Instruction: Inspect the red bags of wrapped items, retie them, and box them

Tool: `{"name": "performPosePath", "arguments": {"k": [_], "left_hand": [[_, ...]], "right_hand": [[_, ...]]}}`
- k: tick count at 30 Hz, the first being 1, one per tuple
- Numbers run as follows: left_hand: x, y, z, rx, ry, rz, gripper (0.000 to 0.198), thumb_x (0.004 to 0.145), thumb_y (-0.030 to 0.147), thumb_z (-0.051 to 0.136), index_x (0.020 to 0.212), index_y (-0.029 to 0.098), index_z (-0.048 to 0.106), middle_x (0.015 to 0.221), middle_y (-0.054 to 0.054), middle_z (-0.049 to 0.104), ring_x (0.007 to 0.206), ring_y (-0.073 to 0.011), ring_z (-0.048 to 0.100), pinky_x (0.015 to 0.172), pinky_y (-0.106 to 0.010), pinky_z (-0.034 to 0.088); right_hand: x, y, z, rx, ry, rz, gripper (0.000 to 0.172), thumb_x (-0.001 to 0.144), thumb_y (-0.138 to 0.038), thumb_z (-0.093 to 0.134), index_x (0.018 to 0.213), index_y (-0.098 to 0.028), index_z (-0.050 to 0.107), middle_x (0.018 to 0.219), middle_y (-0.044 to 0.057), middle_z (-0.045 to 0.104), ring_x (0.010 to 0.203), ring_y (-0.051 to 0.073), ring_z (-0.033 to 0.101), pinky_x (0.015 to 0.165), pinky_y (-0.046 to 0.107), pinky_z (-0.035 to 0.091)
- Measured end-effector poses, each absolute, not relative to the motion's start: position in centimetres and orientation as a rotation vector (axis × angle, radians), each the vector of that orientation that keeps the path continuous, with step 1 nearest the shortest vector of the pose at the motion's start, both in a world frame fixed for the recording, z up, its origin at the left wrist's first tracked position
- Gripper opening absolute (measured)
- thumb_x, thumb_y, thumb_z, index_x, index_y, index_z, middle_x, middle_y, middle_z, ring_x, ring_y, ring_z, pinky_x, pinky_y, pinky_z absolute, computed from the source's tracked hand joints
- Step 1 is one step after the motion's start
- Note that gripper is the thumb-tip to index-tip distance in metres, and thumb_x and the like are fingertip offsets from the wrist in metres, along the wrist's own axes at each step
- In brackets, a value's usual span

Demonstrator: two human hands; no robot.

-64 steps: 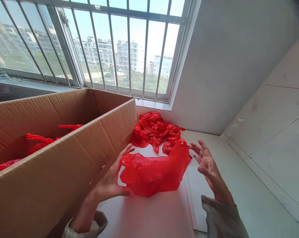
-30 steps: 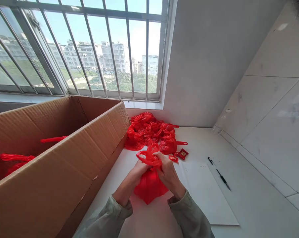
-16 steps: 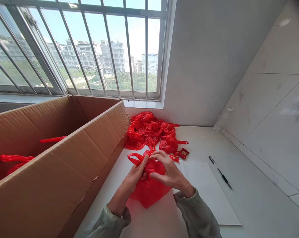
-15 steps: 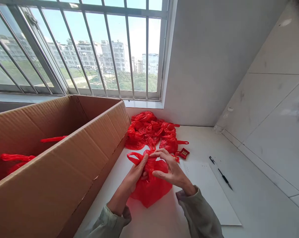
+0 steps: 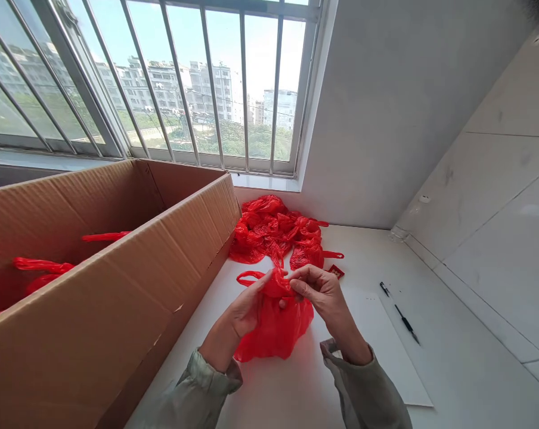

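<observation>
A thin red plastic bag (image 5: 273, 330) hangs between my hands, just above the white tabletop, its body bulging below and a handle loop sticking out to the left. My left hand (image 5: 248, 304) grips the gathered neck of the bag, some fingertips hidden behind the film. With thumb and fingers pinched together, my right hand (image 5: 321, 289) holds the bag's upper edge on the right side. Just beyond lies a heap of crumpled red plastic bags (image 5: 273, 229). A small dark red packet (image 5: 336, 271) shows partly behind my right hand.
On the left a large open cardboard box (image 5: 162, 262) holds more red bags (image 5: 46, 274). White paper (image 5: 386, 351) and a black pen (image 5: 401, 316) lie to the right. A clear bottle (image 5: 401, 229) lies in the back corner. A barred window is behind.
My right hand has gone from loosely spread fingers to a pinch on the bag's edge. The bag's neck has been gathered differently, and the view has shifted slightly.
</observation>
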State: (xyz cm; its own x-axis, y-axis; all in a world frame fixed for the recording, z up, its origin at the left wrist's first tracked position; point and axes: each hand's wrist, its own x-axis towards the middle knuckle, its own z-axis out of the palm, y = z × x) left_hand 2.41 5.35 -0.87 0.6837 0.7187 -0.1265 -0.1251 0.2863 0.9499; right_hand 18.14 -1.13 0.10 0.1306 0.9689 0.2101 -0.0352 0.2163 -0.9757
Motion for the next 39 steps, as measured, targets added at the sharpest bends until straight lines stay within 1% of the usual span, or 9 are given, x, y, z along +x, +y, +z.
{"name": "performPosePath", "arguments": {"k": [6,10,14,19,24,30,33,37,39], "left_hand": [[1.7,4.9,-0.3,1.032,0.571,0.557,0.022,0.07,0.031,0.076,0.073,0.018,0.059,0.061,0.003,0.051,0.055,-0.01,0.048,0.057,-0.022,0.045],[1.6,4.0,0.8,1.191,0.472,0.541,0.025,0.065,0.026,0.077,0.077,0.021,0.056,0.074,0.0,0.056,0.066,-0.0157,0.052,0.062,-0.028,0.045],[1.3,3.5,1.2,1.469,0.444,0.606,0.017,0.068,0.019,0.07,0.074,0.019,0.054,0.073,0.0,0.055,0.069,-0.0161,0.047,0.063,-0.026,0.037],[1.2,3.7,-0.1,2.155,0.792,0.967,0.012,0.08,0.013,0.05,0.072,0.02,0.046,0.071,0.002,0.047,0.062,-0.0138,0.04,0.057,-0.025,0.027],[1.6,4.1,-1.7,2.259,0.947,1.119,0.016,0.085,0.009,0.042,0.076,0.021,0.047,0.087,-0.001,0.05,0.067,-0.0138,0.044,0.059,-0.023,0.03],[0.7,3.5,-0.5,2.394,0.732,0.868,0.022,0.084,0.01,0.043,0.092,0.024,0.059,0.116,-0.004,0.051,0.065,-0.013,0.05,0.058,-0.024,0.032],[0.0,2.9,0.3,2.394,0.668,0.747,0.024,0.09,0.021,0.042,0.106,0.026,0.059,0.125,-0.006,0.046,0.069,-0.014,0.053,0.065,-0.026,0.04],[-1.1,2.7,0.2,2.452,0.597,0.967,0.035,0.098,0.026,0.028,0.115,0.024,0.058,0.135,-0.007,0.042,0.101,-0.0205,0.053,0.089,-0.034,0.041],[-2.1,2.6,-0.2,2.616,0.703,1.146,0.032,0.098,0.023,0.029,0.109,0.019,0.06,0.124,-0.009,0.053,0.104,-0.023,0.051,0.091,-0.039,0.036]], "right_hand": [[18.5,-3.0,-0.3,-1.26,-1.421,0.81,0.015,0.077,-0.036,0.068,0.077,-0.022,0.071,0.087,0.004,0.064,0.083,0.018,0.059,0.065,0.026,0.048],[19.1,-1.8,-0.8,-1.127,-1.449,0.791,0.032,0.087,-0.042,0.056,0.115,-0.026,0.062,0.112,0.005,0.061,0.108,0.02,0.056,0.09,0.031,0.046],[18.3,-0.6,-1.7,-1.092,-1.55,0.976,0.038,0.092,-0.046,0.047,0.12,-0.024,0.059,0.091,0.002,0.065,0.084,0.017,0.06,0.08,0.029,0.046],[16.8,-0.7,-3.6,-1.093,-1.383,1.013,0.043,0.087,-0.05,0.054,0.118,-0.021,0.059,0.069,-0.003,0.055,0.062,0.012,0.049,0.06,0.023,0.04],[15.9,-1.0,-4.4,-1.069,-1.118,1.172,0.055,0.089,-0.061,0.042,0.129,-0.023,0.052,0.065,-0.003,0.046,0.057,0.011,0.04,0.053,0.022,0.034],[15.8,0.6,-4.5,-0.971,-1.067,1.225,0.041,0.078,-0.059,0.061,0.081,-0.018,0.061,0.07,-0.002,0.052,0.061,0.01,0.044,0.057,0.022,0.036],[16.0,0.6,-3.6,-0.992,-1.093,1.115,0.034,0.08,-0.05,0.064,0.074,-0.017,0.059,0.068,-0.003,0.051,0.062,0.01,0.043,0.06,0.022,0.035],[16.9,0.1,-2.6,-1.118,-1.235,0.9,0.036,0.084,-0.049,0.058,0.067,-0.017,0.056,0.062,-0.004,0.047,0.061,0.01,0.041,0.059,0.022,0.033],[18.1,0.0,-3.1,-1.227,-1.201,0.792,0.04,0.084,-0.052,0.057,0.062,-0.018,0.051,0.06,-0.004,0.045,0.059,0.01,0.04,0.059,0.022,0.032]]}}
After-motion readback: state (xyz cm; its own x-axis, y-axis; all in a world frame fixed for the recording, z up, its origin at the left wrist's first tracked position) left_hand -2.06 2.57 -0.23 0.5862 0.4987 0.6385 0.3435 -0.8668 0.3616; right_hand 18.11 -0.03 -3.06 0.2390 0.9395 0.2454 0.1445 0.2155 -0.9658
